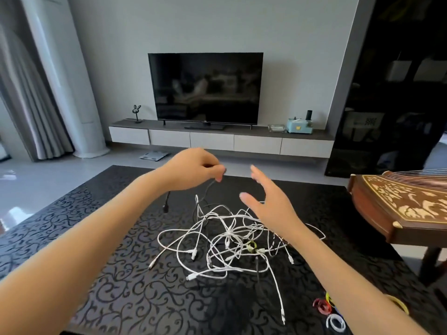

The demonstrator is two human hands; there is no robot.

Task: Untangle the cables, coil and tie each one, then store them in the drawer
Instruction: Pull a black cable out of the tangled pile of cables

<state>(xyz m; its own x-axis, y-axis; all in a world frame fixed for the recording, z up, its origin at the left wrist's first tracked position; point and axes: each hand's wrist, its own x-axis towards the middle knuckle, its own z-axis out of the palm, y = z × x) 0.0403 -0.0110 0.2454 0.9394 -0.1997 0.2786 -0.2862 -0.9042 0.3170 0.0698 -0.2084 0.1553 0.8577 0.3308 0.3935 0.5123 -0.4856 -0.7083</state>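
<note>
A tangle of white cables [229, 235] lies on the black patterned table [108, 274]. My left hand [193, 168] pinches a dark cable [208, 187] above the far side of the heap; its black plug [166, 207] hangs just above the table. My right hand [268, 201] hovers over the tangle with fingers spread, holding nothing. Coloured ties, red [321, 306], white [335, 322] and yellow [399, 303], lie at the table's near right corner. A green tie [251, 246] sits inside the tangle.
A wooden zither [406, 209] stands on a stand right of the table. Across the floor, a wall-hung TV cabinet with white drawers [212, 141] carries a television [205, 88]. A dark glass cabinet [396, 93] is at far right, curtains at left.
</note>
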